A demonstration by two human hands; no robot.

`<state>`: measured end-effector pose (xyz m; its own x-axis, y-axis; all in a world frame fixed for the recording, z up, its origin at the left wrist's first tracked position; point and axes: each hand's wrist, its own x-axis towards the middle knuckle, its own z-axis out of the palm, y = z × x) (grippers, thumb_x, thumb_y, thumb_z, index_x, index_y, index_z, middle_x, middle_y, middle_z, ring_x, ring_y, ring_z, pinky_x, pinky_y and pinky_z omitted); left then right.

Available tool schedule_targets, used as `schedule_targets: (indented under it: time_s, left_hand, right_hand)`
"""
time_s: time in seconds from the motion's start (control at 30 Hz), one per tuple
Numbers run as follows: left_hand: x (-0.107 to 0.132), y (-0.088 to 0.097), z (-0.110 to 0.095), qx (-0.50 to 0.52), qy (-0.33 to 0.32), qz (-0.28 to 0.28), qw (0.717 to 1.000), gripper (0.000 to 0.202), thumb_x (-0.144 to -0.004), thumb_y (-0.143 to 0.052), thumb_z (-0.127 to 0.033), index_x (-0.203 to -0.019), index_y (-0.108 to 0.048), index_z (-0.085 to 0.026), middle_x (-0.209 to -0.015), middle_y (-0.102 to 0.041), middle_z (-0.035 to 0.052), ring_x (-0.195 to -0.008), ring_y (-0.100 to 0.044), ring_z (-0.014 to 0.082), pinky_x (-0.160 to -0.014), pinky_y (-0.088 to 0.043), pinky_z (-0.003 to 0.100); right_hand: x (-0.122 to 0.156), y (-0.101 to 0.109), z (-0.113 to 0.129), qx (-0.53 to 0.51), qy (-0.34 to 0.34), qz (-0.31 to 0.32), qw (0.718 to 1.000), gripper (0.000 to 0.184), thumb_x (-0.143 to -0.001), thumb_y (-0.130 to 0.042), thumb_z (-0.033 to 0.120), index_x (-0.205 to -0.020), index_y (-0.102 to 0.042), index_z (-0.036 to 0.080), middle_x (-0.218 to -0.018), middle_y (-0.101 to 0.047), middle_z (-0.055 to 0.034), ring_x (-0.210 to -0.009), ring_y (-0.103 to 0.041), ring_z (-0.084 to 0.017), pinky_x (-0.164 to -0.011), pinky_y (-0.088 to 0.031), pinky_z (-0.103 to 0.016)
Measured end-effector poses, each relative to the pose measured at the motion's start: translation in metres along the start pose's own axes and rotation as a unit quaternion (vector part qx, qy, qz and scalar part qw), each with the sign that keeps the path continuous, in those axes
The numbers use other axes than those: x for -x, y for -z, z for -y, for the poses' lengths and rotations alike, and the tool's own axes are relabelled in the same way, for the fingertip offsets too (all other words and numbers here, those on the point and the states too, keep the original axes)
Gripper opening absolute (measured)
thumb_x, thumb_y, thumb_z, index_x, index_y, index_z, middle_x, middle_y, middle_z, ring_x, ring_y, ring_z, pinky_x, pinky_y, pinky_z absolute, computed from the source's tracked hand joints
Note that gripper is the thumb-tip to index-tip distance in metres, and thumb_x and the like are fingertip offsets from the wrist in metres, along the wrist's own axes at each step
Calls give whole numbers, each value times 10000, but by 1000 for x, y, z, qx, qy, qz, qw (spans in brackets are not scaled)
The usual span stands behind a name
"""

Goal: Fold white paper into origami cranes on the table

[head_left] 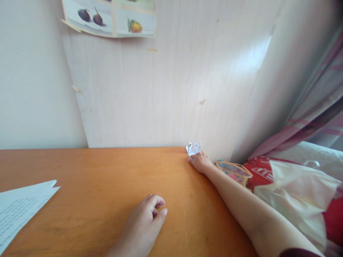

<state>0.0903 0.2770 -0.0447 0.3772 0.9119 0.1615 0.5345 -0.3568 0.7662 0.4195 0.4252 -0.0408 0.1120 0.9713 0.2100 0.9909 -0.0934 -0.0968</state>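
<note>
My right hand (200,162) reaches to the far right corner of the orange wooden table (102,185), its fingers closed around a small folded white paper figure (194,147) that stands against the pale wooden panel. My left hand (146,223) rests on the table near the front edge, fingers loosely curled under, with nothing in it.
Printed white paper sheets (20,210) lie at the table's left edge. A red and clear plastic bag (289,185) sits just off the table's right side. A pale wood panel (166,82) with fruit pictures (109,18) stands behind. A striped curtain (318,100) hangs at right.
</note>
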Motion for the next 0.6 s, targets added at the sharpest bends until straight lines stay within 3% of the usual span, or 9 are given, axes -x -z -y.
schedule_targets:
  time_s: [0.3, 0.6]
  left_hand:
    - [2, -2, 1, 1, 0, -2, 1000, 137, -899, -522, -319, -928, -611, -219, -893, -670, 17, -794, -623, 181, -746, -444, 289]
    - [1, 2, -4, 3, 0, 1, 1000, 141, -902, -514, -321, -922, -603, -213, -898, -671, 28, -806, -629, 191, -758, -448, 306]
  right_hand:
    - [1, -2, 1, 6, -9, -4, 1000, 552, -1003, -325, 569, -1263, -659, 214, -1391, -537, -175, -1300, -436, -378, -1030, -327, -514]
    - [2, 0, 3, 9, -11, -11, 1000, 511, -1001, -365, 546, -1239, -677, 219, -1360, -564, -175, -1296, -453, -368, -1018, -351, -496]
